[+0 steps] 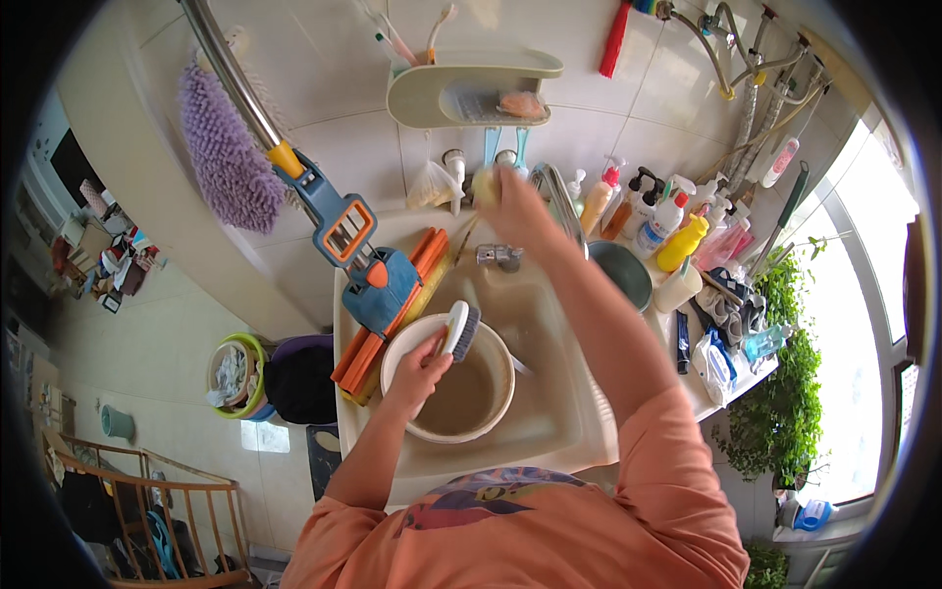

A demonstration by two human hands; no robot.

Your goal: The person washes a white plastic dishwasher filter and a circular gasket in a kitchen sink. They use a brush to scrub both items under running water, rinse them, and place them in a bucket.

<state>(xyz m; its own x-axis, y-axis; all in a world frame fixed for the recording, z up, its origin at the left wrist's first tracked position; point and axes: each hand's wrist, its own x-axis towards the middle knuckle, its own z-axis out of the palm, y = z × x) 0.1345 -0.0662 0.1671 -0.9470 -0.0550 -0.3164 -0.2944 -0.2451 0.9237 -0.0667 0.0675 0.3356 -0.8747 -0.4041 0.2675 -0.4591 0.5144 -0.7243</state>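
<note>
My left hand grips a scrub brush with a white back and grey bristles. It holds the brush above the left part of a round white bucket, which has murky, brownish contents. The bucket stands inside a beige sink. Farther off, my right hand is raised near the back wall, beyond the chrome faucet. Between its fingers is a pale yellow piece, perhaps soap; blur hides its exact shape.
A sponge mop with an orange head leans across the sink's left side. Several pump bottles, a dark green basin and a white cup crowd the right counter. A wall shelf juts out above the sink.
</note>
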